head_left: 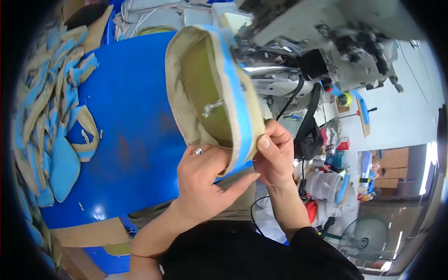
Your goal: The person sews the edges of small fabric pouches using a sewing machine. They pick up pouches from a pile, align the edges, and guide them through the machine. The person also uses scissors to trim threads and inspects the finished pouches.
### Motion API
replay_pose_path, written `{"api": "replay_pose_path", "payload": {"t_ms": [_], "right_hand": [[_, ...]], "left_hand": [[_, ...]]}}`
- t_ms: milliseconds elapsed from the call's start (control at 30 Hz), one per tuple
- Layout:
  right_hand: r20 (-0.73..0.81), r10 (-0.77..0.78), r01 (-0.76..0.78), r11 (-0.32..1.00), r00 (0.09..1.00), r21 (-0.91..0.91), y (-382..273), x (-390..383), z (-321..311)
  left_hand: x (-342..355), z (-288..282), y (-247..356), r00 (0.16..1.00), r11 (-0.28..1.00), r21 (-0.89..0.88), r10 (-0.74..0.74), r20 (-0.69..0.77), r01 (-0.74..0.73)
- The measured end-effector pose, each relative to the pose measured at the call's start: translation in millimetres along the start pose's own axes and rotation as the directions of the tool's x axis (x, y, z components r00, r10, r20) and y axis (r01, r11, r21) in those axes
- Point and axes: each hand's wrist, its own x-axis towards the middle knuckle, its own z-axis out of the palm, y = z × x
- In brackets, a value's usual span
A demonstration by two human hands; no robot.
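Both my hands hold up a fabric shoe upper (245, 116), beige with a bright blue band along its side. Its opening faces me and shows an olive-green sole piece (200, 79) inside, with a small tangle of pale thread on it. My left hand (203, 179), with a ring on one finger, has its fingers curled over the near end of the rim; its thumb points right, off the fabric. My right hand (276, 154) pinches the outer side between thumb and fingers. The fingertips of the left hand are hidden by the fabric.
A blue tabletop (126, 112) lies under the work. Beige and blue fabric pieces (51, 121) are heaped at the left. A sewing machine (298, 56) stands close at the upper right. Cardboard (91, 232) sits by the near left edge; a standing fan (366, 238) is at the lower right.
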Motion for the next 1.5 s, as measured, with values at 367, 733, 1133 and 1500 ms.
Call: {"api": "replay_pose_path", "payload": {"t_ms": [367,733,1133,1500], "right_hand": [[-0.020,0.017,-0.017,1.000,1.000,0.010,-8.4,-5.9,4.7],[-0.007,-0.029,0.027,0.982,1.000,-0.185,-16.9,-6.8,0.3],[0.057,0.004,0.006,0.983,0.998,-0.182,-23.0,-3.3,-4.4],[-0.003,0.107,-0.104,0.977,0.994,0.185,1.5,0.2,0.1]], "left_hand": [[-1.0,5.4,12.6,1.000,1.000,-0.009,0.014,-0.018,-0.014],[6.4,7.0,28.7,0.995,0.992,0.084,0.097,-0.038,-0.094],[5.7,10.9,15.4,0.978,0.950,0.242,0.209,-0.029,-0.196],[-16.5,-0.2,-5.9,0.950,0.879,0.415,0.298,-0.092,-0.236]]}}
